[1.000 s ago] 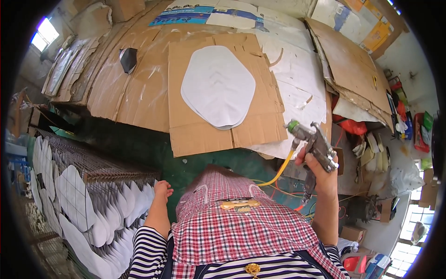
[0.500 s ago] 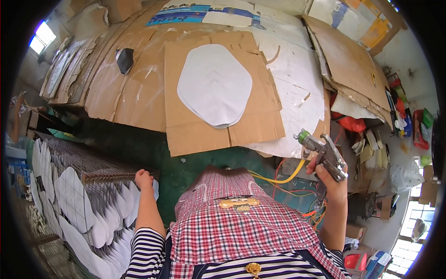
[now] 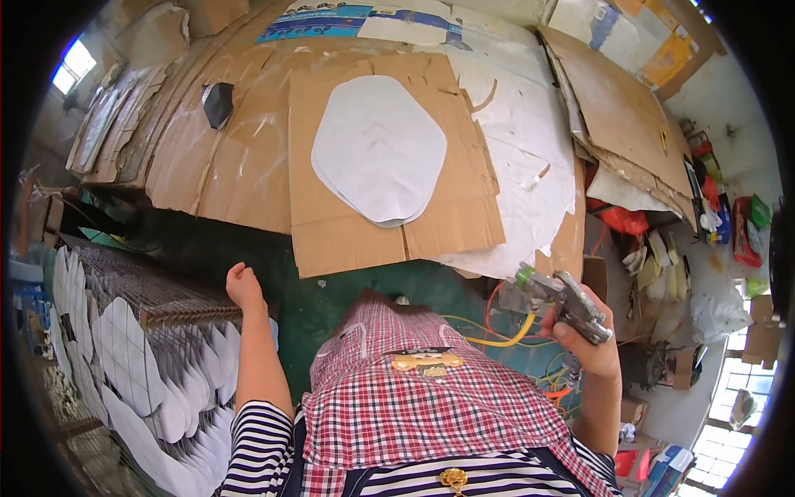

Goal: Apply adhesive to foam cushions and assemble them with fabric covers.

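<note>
My right hand grips a metal spray gun with a green ring near its nozzle. The gun is held off the near right edge of the table, its nozzle pointing left. A yellow hose runs beside it. My left hand is closed, with nothing visible in it, above the near end of a wire rack. Ahead of me, a small stack of white rounded sheets lies on a cardboard piece, the lower sheets showing slightly at the edge.
White cut pieces stand in the rack at the left. A black mask-like item lies on the cardboard-covered table. More cardboard is stacked at the right. Coloured hoses and clutter fill the floor and wall at right.
My left hand has risen away from me and slightly left. My right hand has lowered the spray gun's nozzle end and brought it a little to the left.
</note>
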`<action>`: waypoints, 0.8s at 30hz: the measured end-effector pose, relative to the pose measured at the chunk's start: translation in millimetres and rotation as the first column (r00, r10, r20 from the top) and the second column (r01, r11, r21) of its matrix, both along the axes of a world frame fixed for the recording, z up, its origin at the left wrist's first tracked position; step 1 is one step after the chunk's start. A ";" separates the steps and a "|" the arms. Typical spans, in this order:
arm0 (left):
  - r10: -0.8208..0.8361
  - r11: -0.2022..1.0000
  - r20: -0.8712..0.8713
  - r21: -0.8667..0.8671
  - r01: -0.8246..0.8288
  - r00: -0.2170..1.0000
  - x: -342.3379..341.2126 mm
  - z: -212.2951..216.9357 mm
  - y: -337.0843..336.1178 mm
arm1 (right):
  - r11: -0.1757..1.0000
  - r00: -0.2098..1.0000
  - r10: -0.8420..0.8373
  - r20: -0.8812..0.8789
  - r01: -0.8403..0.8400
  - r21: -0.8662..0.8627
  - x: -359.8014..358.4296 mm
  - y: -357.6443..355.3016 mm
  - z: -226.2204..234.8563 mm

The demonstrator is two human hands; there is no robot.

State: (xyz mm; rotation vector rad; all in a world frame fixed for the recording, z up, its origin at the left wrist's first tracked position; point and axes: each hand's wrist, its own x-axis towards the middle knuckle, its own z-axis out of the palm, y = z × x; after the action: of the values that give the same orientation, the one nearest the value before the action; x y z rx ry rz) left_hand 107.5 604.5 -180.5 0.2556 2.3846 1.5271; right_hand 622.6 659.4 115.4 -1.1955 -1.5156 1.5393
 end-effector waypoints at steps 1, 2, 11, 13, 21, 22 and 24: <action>-0.028 0.999 -0.019 0.018 0.029 0.999 2.3 1.5 6.6 | 1.000 1.000 0.005 -0.024 -0.006 -0.017 -4.6 2.1 -0.4; -0.049 0.998 -0.024 0.026 0.050 0.999 5.9 2.8 13.9 | 0.999 0.999 0.032 -0.014 -0.032 0.039 -7.6 8.3 1.5; -0.479 0.868 -0.097 -0.195 0.456 0.872 83.5 21.9 100.9 | 1.000 1.000 -0.002 0.014 0.001 0.029 3.5 9.5 2.3; -0.561 0.797 -0.071 -0.315 0.515 0.825 114.1 29.6 122.2 | 0.998 0.999 -0.040 0.036 0.038 0.056 -0.2 12.4 2.0; -0.719 0.531 0.053 -0.602 0.597 0.693 165.9 37.0 168.1 | 0.995 0.995 -0.082 0.062 0.078 0.059 14.8 16.7 -0.7; -0.719 0.531 0.054 -0.601 0.598 0.693 169.3 37.2 169.7 | 0.999 0.997 -0.035 0.062 0.034 0.020 19.3 15.0 -2.7; -0.754 0.468 0.000 -0.701 0.538 0.657 174.5 37.4 171.6 | 1.000 1.000 0.004 0.028 -0.003 -0.018 16.5 18.0 -7.2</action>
State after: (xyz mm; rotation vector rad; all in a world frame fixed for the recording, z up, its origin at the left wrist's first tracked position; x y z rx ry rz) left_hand 282.0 776.1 -143.1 1.1700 2.3970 0.2491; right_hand 639.1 677.4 108.1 -1.2299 -1.5257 1.5475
